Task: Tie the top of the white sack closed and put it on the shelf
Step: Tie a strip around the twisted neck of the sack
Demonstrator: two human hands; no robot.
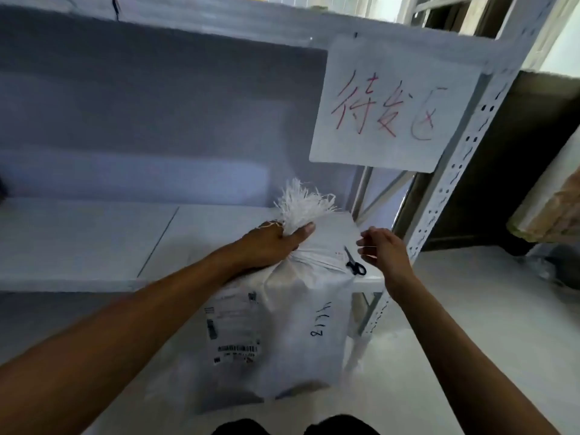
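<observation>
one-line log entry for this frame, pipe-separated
left hand: gripping gathered neck of white sack | right hand: pinching thin string | sack: on floor, off shelf | scissors: on shelf

- A parcel storeroom or small warehouse.
- White slotted-steel shelving, its boards mostly bare.
- Handwritten red-ink paper sign hung on the rack.
- White woven sack bearing a barcoded shipping label.

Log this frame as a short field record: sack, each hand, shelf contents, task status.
sack: white sack standing on the floor, neck bunched, frayed top sticking up
left hand: left hand gripping the neck
right hand: right hand beside the neck, seemingly pinching a thin string
shelf: shelf holds scissors
status: not yet shelved; knot not visible
</observation>
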